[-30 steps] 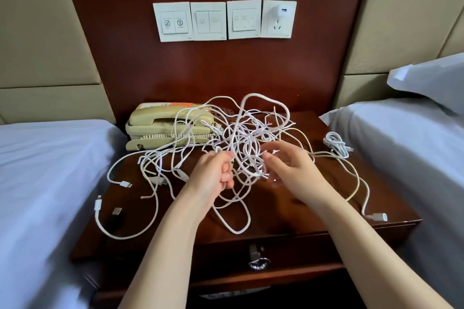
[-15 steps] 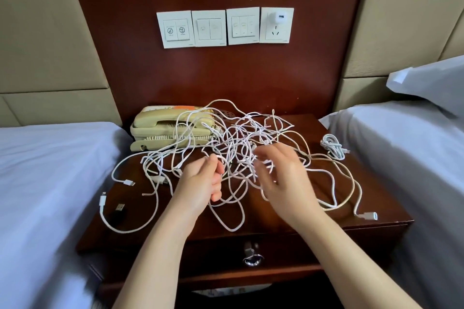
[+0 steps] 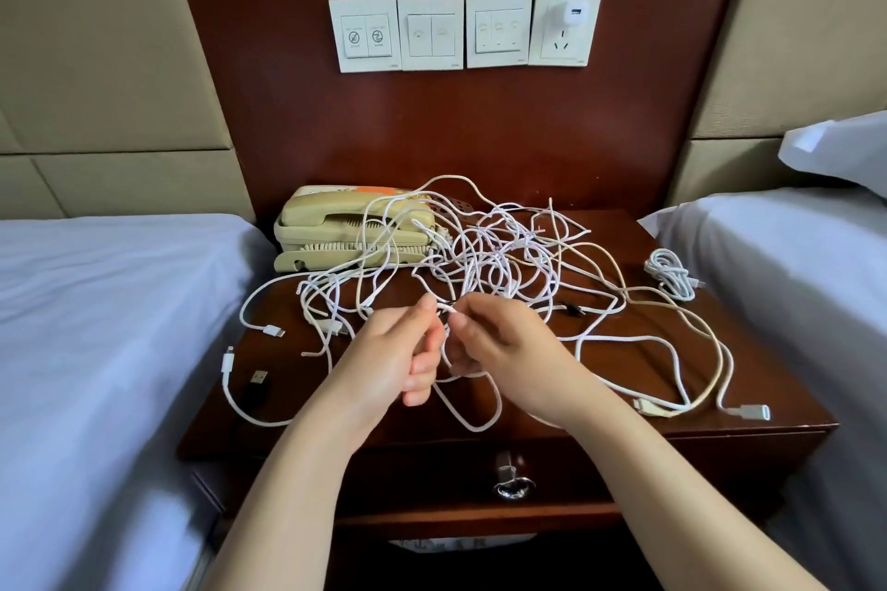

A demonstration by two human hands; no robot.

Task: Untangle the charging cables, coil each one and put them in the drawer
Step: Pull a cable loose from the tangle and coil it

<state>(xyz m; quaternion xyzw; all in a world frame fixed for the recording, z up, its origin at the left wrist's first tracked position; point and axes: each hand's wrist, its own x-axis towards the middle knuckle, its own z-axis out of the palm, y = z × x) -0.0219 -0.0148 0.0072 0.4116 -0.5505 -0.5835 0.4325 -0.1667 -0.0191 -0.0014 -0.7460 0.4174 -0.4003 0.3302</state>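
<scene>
A tangle of white charging cables [image 3: 504, 264] sprawls over the dark wooden nightstand [image 3: 777, 403], with loops reaching onto the telephone. My left hand [image 3: 391, 360] and my right hand [image 3: 504, 350] meet at the front of the tangle, each pinching the same white strand between thumb and fingers. One coiled white cable [image 3: 669, 276] lies apart at the right rear. Loose plug ends lie at the left [image 3: 271, 330] and at the front right [image 3: 751, 412]. The drawer [image 3: 432, 470] under the top is closed, with a metal pull [image 3: 511, 482].
A beige telephone [image 3: 336, 230] stands at the back left of the nightstand. Beds with white sheets flank it, left [image 3: 96, 326] and right [image 3: 816, 302]. Wall switches and a socket with a white charger [image 3: 573, 12] sit on the wooden panel behind.
The lifted loops have dropped back onto the nightstand. Both hands came closer together at the tangle's front and now pinch one strand. The camera moved nearer.
</scene>
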